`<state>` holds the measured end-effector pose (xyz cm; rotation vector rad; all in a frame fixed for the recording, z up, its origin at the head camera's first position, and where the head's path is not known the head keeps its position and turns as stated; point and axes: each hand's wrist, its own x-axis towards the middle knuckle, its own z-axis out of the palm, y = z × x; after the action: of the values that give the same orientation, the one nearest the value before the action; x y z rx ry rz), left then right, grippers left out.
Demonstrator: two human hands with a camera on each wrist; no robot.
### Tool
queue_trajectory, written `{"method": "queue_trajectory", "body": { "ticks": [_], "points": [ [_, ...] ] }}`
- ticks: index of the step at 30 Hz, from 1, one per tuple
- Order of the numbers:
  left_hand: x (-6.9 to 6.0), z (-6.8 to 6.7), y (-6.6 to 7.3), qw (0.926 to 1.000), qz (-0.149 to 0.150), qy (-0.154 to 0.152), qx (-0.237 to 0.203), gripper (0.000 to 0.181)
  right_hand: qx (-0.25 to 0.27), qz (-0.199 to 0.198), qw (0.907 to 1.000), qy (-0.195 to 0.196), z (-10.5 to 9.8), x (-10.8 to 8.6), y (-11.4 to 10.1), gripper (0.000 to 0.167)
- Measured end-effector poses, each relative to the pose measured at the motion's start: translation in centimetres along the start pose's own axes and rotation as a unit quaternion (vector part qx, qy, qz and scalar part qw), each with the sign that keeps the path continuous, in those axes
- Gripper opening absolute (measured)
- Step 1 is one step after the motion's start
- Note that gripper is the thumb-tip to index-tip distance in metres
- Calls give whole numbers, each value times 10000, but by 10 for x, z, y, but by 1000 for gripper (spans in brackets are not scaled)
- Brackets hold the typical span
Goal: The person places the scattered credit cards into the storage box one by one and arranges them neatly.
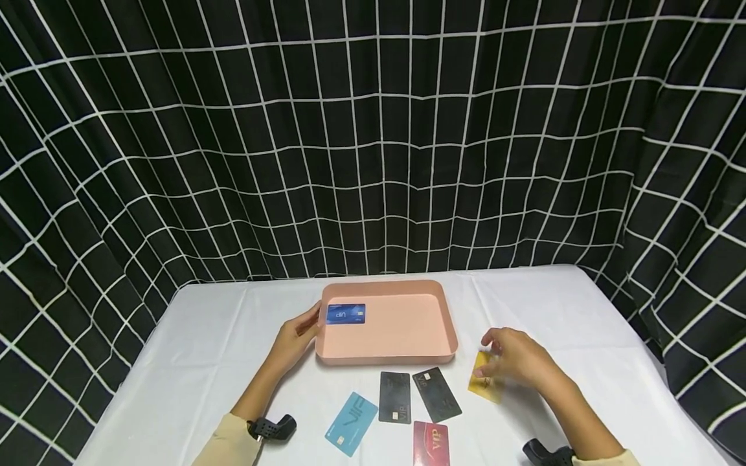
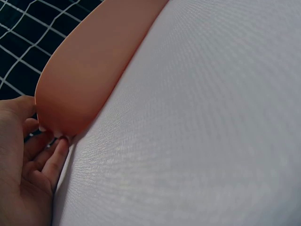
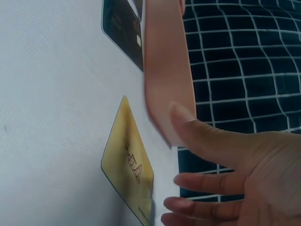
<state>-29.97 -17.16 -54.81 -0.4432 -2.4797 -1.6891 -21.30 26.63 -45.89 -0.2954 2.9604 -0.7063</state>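
A tray (image 1: 402, 336) of smooth, matt plastic stands on finely woven cloth (image 1: 227, 336), lightly creased, beside cards (image 1: 394, 395) of smooth plastic, the yellow card (image 3: 123, 160) showing a soft sheen, while a curtain (image 1: 396, 162) of matt, softly rippled fabric hangs behind; sleeves (image 1: 230, 445) are matt cloth

The shallow pink tray (image 1: 416, 330) lies level, its left end held by the left hand (image 1: 297, 338), a blue card (image 1: 346, 314) flat inside that end. Off the tray's near right corner, the gold card (image 1: 479, 385) lies slantwise beneath the right hand (image 1: 520, 357); before the tray's near side lie a light-blue card (image 1: 351, 424), two black cards (image 1: 395, 398) and a red card (image 1: 431, 446).
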Motion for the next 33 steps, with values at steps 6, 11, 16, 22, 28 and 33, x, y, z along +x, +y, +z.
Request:
{"method": "queue_trajectory", "body": {
  "ticks": [6, 11, 16, 22, 28, 33],
  "points": [
    [-1, -1, 0, 10000, 14, -1, -56, 47, -455, 168, 9987, -123, 3, -2, -4, 75],
    [-1, -2, 1, 10000, -27, -1, -60, 48, -724, 304, 9966, -251, 8, -2, -5, 87],
    [0, -2, 2, 10000, -40, -60, -57, 47, -827, 228, 9960, -258, 12, -3, -6, 87],
    [-3, -3, 1, 9999, -98, 19, -110, 48, -873, 71, 9959, -234, 14, -6, -11, 86],
    [-5, -4, 21, 9998, -91, -163, -120, 48, -925, -27, 9956, -165, 15, -7, -10, 78],
    [-6, -4, 26, 9996, -131, -224, -69, 48, -928, -7, 9955, -204, 15, -6, -7, 79]
  ]
}}
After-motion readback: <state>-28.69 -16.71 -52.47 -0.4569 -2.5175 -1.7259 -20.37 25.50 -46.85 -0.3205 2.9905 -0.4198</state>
